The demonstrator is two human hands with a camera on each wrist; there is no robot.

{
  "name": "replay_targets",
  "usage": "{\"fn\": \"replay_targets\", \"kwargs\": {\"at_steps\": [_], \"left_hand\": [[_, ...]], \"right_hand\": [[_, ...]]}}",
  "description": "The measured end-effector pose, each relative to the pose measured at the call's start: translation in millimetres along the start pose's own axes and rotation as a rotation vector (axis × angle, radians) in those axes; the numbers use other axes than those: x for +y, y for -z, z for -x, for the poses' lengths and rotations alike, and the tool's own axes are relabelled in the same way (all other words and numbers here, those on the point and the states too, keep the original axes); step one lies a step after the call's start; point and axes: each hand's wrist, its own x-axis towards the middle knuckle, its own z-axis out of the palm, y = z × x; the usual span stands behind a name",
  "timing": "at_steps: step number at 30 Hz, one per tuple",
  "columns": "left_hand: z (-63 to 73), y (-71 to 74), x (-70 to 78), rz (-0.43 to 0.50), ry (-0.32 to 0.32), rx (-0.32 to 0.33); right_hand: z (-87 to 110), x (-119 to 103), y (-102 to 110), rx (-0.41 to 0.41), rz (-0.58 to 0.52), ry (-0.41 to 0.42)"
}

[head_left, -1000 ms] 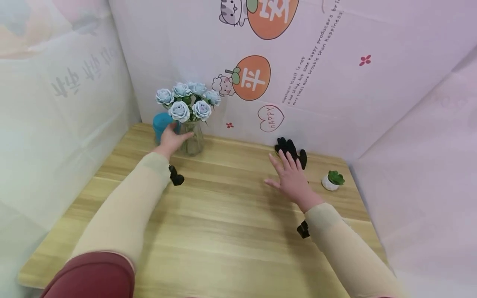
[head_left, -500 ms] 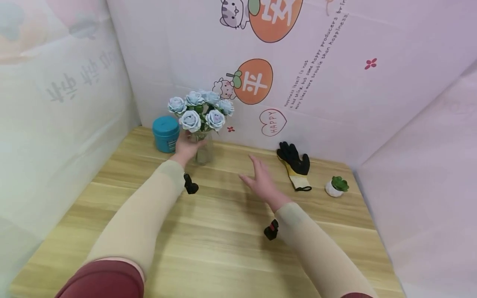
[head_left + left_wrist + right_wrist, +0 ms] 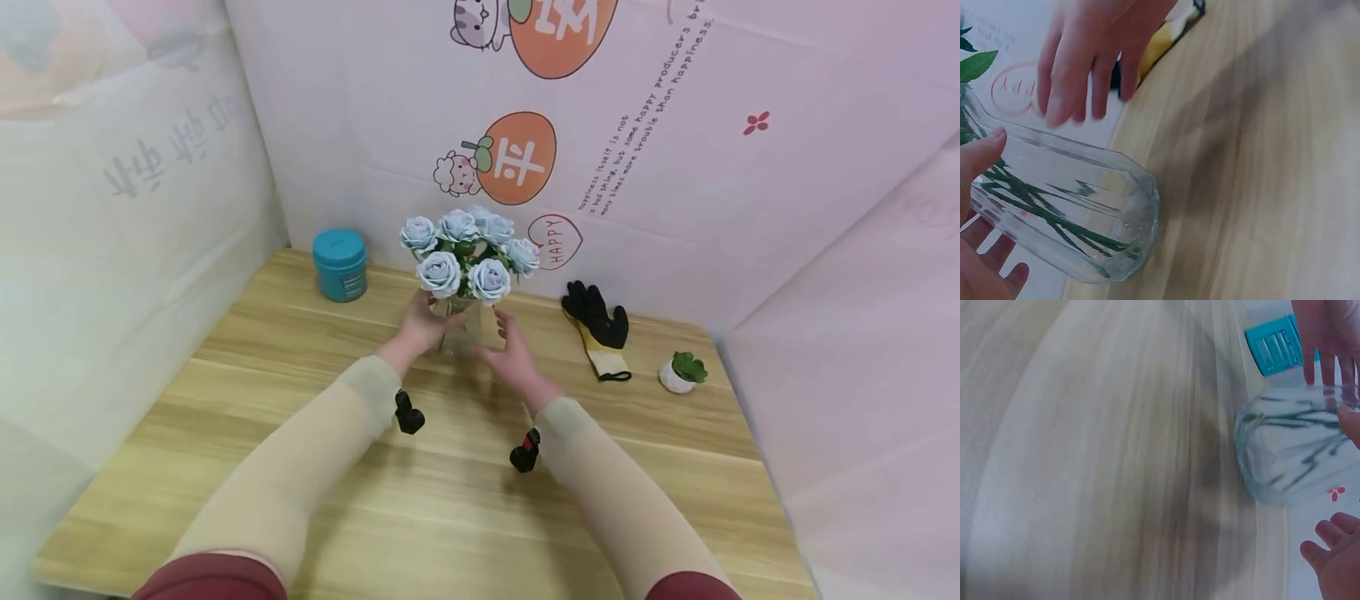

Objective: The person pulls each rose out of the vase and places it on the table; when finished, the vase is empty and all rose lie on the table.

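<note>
A clear glass vase (image 3: 459,329) bears a bunch of pale blue roses (image 3: 439,273) with green stems visible through the glass. My left hand (image 3: 418,327) grips it from the left, thumb in front and fingers behind. The vase is tilted little if at all, and its base appears to be just above the wooden table. My right hand (image 3: 517,362) is at the vase's right side with fingers spread and loosely bent. Whether it touches the glass I cannot tell; in the right wrist view its fingers (image 3: 1329,540) are apart from the vase.
A blue lidded tub (image 3: 341,265) stands at the back left of the table (image 3: 442,517). Toward the back right lie a black and yellow work glove (image 3: 600,329) and a small succulent in a white pot (image 3: 678,375). Printed cloth walls (image 3: 360,108) border the table.
The left hand has carried the vase of roses rightward, away from the blue tub. From near the glove, my right hand has come left to the vase.
</note>
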Motion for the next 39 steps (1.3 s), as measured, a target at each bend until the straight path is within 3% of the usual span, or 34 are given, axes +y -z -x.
{"fn": "replay_targets", "kwargs": {"at_steps": [6,12,16,25,32,35,39], "left_hand": [[17.1,-9.6,8.2,-0.015,0.009,-0.073],[29.9,-11.5,8.3,-0.004,-0.015,-0.115],[36.0,-11.6,8.0,-0.003,-0.036,-0.162],[45.6,-11.8,8.3,-0.012,-0.08,-0.228],[49.9,4.1,5.7,0.075,-0.165,-0.355],[49.8,12.7,7.9,0.086,-0.148,-0.311],[49.9,20.4,15.3,0.184,-0.141,-0.161]], "right_hand": [[8.4,-4,-5,0.002,-0.062,-0.037],[16.1,-3,-7,0.04,-0.074,0.083],[19.2,0,-6,0.053,-0.077,0.103],[27.6,6,-6,0.077,-0.057,0.014],[29.3,11,-10,0.11,-0.05,0.134],[27.8,13,-12,0.12,-0.067,0.162],[26.5,13,-15,0.129,-0.071,0.176]]}}
